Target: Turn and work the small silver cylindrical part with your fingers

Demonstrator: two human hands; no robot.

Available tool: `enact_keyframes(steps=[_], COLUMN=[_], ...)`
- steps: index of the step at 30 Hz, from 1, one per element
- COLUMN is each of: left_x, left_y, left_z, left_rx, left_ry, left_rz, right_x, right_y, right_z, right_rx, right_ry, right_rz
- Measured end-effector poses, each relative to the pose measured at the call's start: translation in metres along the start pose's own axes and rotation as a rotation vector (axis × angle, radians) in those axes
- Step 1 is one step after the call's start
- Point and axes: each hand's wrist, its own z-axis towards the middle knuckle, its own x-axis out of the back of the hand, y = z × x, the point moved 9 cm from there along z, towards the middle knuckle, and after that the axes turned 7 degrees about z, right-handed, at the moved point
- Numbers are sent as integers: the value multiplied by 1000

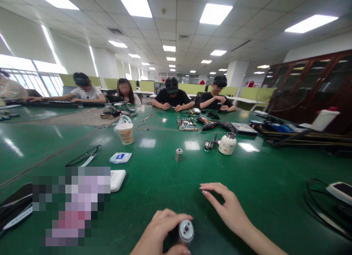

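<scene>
A small metal cylinder (186,231) sits near the surface's (255,181) front edge, pinched between the thumb and fingers of the left hand (159,229). Just beside it, the right hand (229,203) hovers, thumb and fingertips slightly apart. Farther out, a second cylinder (179,155) stands upright, left of a white bottle (227,144); beyond, people (172,95) sit working.

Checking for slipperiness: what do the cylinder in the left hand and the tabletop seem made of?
Held cylinder: probably metal, silvery with a soft sheen on its end. Tabletop: smooth, glossy green coating or sheet, mirroring ceiling lights; core unclear.
</scene>
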Motion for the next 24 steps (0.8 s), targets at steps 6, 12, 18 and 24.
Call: enact_keyframes(steps=[6, 12, 18, 24], left_x=[-5, -5, 1, -7], left_y=[-1, 3, 7, 0], left_z=[2, 4, 4, 4], left_rx=[-22, -23, -36, -101], left_ry=[-57, -69, -22, -29], left_rz=[12, -5, -7, -6], right_x=[-40, -40, -40, -47], right_y=[-65, -75, -85, -74], right_z=[-22, -27, -30, -34], right_rx=[178, 326, 370, 389], right_ry=[-167, -152, -168, -164], right_rz=[175, 170, 159, 164])
